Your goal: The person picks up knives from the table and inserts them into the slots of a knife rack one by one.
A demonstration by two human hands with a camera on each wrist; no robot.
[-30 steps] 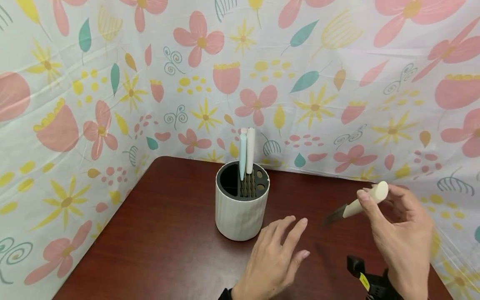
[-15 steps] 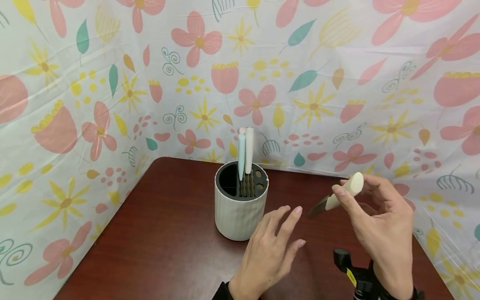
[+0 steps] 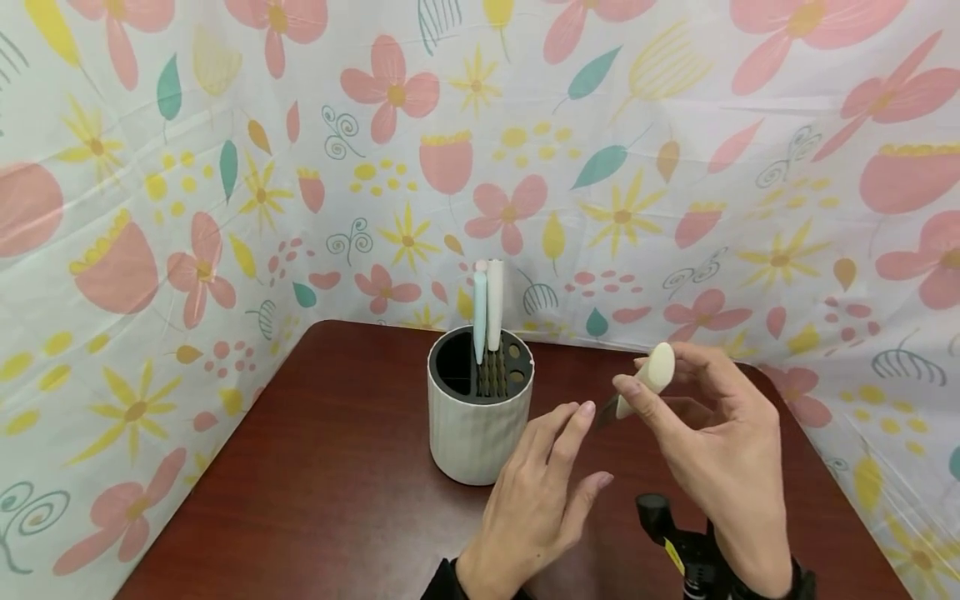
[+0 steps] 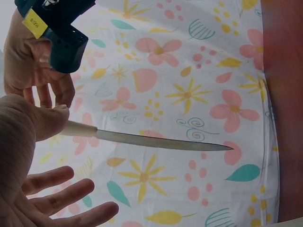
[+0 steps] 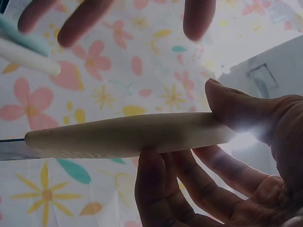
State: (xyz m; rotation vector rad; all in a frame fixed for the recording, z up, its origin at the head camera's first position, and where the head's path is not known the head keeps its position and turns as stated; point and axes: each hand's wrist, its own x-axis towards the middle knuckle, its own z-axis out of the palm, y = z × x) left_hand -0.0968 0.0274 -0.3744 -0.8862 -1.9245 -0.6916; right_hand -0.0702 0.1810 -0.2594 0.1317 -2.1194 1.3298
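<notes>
My right hand [image 3: 723,437] pinches the cream handle of a kitchen knife [image 3: 647,382] between thumb and fingers, right of the knife block. The blade slants down and left; in the left wrist view its whole length [image 4: 161,141] shows, long and pointed. The handle [image 5: 128,135] fills the middle of the right wrist view. My left hand [image 3: 528,492] hovers with spread, relaxed fingers in front of the ribbed white knife block [image 3: 476,446]. Whether it touches the block I cannot tell. A light blue handle [image 3: 480,321] and a white handle [image 3: 495,304] stand up from the block's slots.
The block's black top has a large opening at the left, slots in the middle and round holes at the right. It stands on a dark reddish-brown table [image 3: 300,467]. A flower-patterned cloth [image 3: 225,167] hangs behind the table and along its sides.
My right hand has carried the knife leftward, closer to the block and my left hand. The left hand has stayed almost in place. The head view has shifted slightly.
</notes>
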